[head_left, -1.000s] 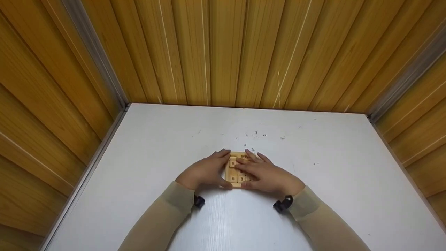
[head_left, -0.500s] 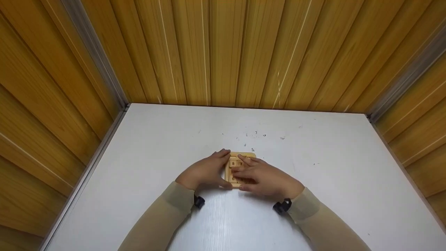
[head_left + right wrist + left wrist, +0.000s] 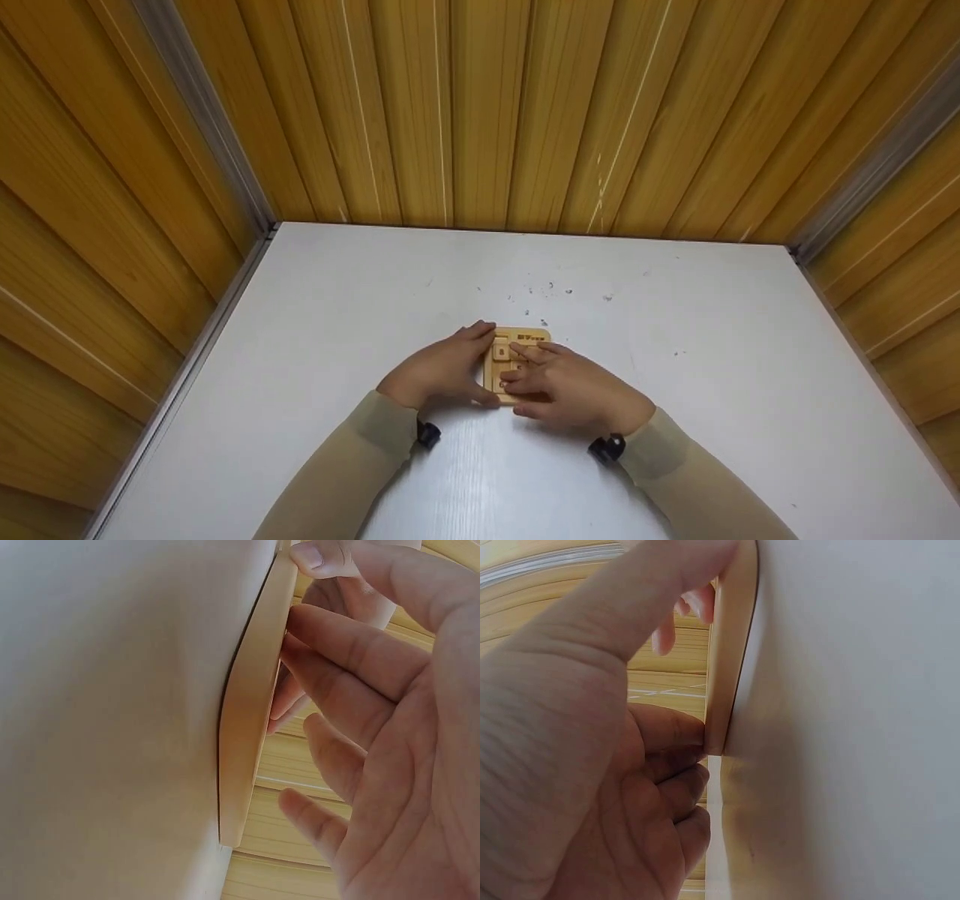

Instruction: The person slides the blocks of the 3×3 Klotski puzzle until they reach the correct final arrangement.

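Note:
A small wooden sliding number puzzle (image 3: 510, 330) lies flat on the white table between both hands. My left hand (image 3: 441, 367) holds its left side, thumb at the near corner and fingers at the far one. In the left wrist view the puzzle's wooden side (image 3: 731, 652) runs between that thumb and the fingers. My right hand (image 3: 585, 386) reaches over from the right, its extended fingers touching the tiles and covering several of them. One numbered tile (image 3: 501, 352) shows at the upper left. The right wrist view shows fingertips (image 3: 300, 619) right at the frame's top face.
The white table (image 3: 337, 285) carries small dark scuff marks beyond the puzzle. Wood-patterned panels (image 3: 480, 112) wall off the back and both sides. A black wrist strap piece (image 3: 607, 448) sits on the right wrist, another (image 3: 428, 435) on the left.
My right hand has drawn back toward me over the tiles and its fingers have shifted, uncovering the printed far corner of the puzzle. The left hand and the puzzle's frame have stayed put.

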The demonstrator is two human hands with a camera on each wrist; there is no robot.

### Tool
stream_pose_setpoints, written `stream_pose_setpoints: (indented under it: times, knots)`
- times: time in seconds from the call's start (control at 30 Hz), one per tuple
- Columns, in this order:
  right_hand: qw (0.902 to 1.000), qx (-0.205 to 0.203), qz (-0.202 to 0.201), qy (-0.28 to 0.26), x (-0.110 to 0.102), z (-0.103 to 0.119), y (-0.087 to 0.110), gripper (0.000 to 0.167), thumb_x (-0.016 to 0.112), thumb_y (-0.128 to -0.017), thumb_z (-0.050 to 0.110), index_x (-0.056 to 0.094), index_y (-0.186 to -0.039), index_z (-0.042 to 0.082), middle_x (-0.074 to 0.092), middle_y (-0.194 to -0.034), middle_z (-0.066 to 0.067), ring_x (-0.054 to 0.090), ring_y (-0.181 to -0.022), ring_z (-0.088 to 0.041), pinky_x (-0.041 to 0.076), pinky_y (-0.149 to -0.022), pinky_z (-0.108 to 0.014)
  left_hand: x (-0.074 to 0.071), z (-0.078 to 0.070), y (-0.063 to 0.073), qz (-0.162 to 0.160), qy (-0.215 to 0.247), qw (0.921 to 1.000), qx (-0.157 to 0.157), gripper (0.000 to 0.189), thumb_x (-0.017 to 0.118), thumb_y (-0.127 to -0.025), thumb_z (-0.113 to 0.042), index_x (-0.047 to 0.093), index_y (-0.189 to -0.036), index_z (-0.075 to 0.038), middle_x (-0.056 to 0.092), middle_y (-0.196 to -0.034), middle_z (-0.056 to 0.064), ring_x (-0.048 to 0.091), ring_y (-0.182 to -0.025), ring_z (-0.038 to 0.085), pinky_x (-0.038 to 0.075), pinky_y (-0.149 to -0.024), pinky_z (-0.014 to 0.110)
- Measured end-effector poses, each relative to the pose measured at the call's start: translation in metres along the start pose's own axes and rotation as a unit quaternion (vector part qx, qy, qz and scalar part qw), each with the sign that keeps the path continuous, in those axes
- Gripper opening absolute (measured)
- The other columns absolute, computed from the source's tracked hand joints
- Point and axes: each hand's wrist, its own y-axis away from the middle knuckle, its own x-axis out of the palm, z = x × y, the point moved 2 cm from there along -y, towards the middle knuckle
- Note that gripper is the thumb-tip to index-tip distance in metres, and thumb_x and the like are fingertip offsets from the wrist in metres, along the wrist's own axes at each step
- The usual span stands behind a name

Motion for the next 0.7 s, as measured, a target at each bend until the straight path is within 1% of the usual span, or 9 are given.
stream_pose_setpoints:
  times: [0.23,0.43,0.53,0.7]
  knots:
    - [0.9999,0.009,0.008,-0.003,-0.0018,-0.0042,-0.0022,0.042,0.066,-0.113,0.051,0.077,-0.148,0.031,0.068,-0.159,0.015,0.043,-0.170,-0.025,0.029,-0.143,-0.060,-0.0047,0.0004,-0.0004,-0.001,-0.007,1.0000,0.006,0.124,0.098,-0.086,-0.055,0.029,-0.181,-0.014,0.019,-0.192,-0.002,0.021,-0.178,0.035,0.027,-0.145,0.049]
    - [0.9997,0.022,0.009,0.001,-0.0025,-0.0061,-0.0021,0.046,0.067,-0.112,0.052,0.074,-0.153,0.031,0.066,-0.162,0.014,0.041,-0.171,-0.024,0.028,-0.143,-0.058,-0.0065,-0.0003,0.0001,-0.009,-0.005,0.9999,0.013,0.124,0.098,-0.086,-0.054,0.028,-0.181,-0.012,0.020,-0.192,0.000,0.021,-0.178,0.033,0.027,-0.145,0.048]
    - [0.9995,0.032,0.008,0.001,-0.0010,-0.0061,-0.0017,0.047,0.066,-0.112,0.053,0.072,-0.155,0.033,0.065,-0.163,0.013,0.040,-0.172,-0.023,0.028,-0.144,-0.058,-0.0053,-0.0006,0.0002,-0.011,-0.003,0.9999,0.013,0.124,0.098,-0.086,-0.053,0.029,-0.180,-0.012,0.020,-0.192,0.000,0.021,-0.178,0.033,0.026,-0.145,0.048]
    - [0.9990,0.041,0.010,-0.011,0.0023,-0.0056,0.0003,0.051,0.066,-0.112,0.053,0.068,-0.159,0.034,0.061,-0.168,0.013,0.038,-0.173,-0.026,0.026,-0.144,-0.060,-0.0005,0.0003,0.0006,-0.001,0.000,1.0000,0.008,0.124,0.098,-0.086,-0.055,0.029,-0.181,-0.013,0.019,-0.192,-0.001,0.020,-0.178,0.033,0.026,-0.145,0.049]
